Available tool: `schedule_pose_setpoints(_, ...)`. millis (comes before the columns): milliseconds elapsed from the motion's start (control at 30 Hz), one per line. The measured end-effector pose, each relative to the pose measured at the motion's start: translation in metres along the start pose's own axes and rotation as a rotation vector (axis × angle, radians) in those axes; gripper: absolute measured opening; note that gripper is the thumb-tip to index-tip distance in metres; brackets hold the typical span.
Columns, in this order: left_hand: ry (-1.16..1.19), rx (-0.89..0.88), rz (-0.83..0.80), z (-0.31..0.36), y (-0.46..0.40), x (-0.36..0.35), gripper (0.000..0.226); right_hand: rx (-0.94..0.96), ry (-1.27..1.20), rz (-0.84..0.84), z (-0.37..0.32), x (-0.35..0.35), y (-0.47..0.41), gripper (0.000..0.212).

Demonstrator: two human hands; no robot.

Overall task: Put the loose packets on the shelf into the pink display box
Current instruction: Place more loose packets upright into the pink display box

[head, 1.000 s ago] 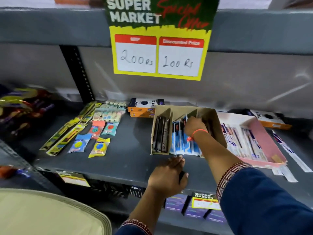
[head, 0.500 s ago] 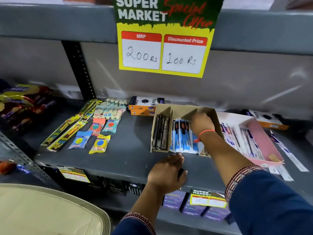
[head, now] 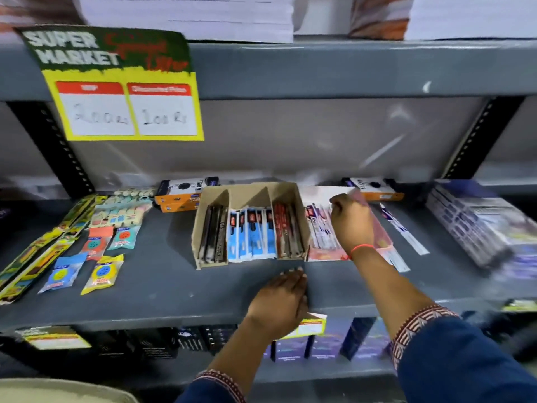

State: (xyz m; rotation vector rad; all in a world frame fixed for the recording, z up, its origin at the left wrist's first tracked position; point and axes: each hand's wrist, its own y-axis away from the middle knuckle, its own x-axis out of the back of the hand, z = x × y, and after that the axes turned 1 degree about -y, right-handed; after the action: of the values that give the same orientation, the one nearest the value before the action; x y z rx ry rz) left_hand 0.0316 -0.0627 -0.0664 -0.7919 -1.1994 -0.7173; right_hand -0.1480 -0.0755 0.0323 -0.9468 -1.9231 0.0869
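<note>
The pink display box (head: 383, 240) lies open on the grey shelf (head: 162, 289), right of a cardboard tray. White and purple packets (head: 319, 228) lie in it. My right hand (head: 352, 225) reaches over the box with its fingers curled down at the far end, touching the packets or the box wall; whether it grips anything is hidden. Loose white and purple packets (head: 404, 231) lie on the shelf just right of the box, and one more (head: 398, 260) sits by its near corner. My left hand (head: 279, 304) rests palm down on the shelf's front edge and holds nothing.
The cardboard tray (head: 250, 192) has three compartments with black, blue and red packets. Orange and black boxes (head: 180, 196) stand behind it, with another (head: 375, 189) behind the pink box. Colourful small packets (head: 102, 242) cover the left. Purple packs (head: 476, 228) are stacked at right. A price sign (head: 116, 82) hangs above.
My right hand has moved right, out of the cardboard tray's right compartment and over the pink box. Red packets now show in that compartment. My view has swung right; the left hand stayed put.
</note>
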Motion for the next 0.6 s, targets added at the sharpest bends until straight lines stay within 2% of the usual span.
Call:
schedule_pose_setpoints(100, 0.007, -0.039, -0.006, 0.022, -0.020, -0.007, 0.049, -0.171, -0.078, 0.085, 0.029, 0.021, -0.010, 0.029)
schedule_pose_setpoints(200, 0.001, -0.037, -0.021, 0.034, -0.037, -0.007, 0.051, -0.347, -0.046, 0.103, 0.064, 0.037, -0.017, 0.031)
schedule_pose_setpoints(333, -0.012, -0.059, -0.029, 0.042, -0.054, -0.009, 0.053, -0.528, 0.036, -0.061, 0.113, 0.043, -0.023, 0.033)
schedule_pose_setpoints(467, -0.006, -0.065, 0.015, 0.041, -0.055, -0.013, 0.053, -0.577, 0.204, -0.294, 0.143, 0.037, -0.028, 0.039)
schedule_pose_setpoints(600, -0.002, -0.064, -0.004, 0.041, -0.053, -0.013, 0.054, -0.557, 0.259, -0.305, 0.158, 0.031, -0.036, 0.040)
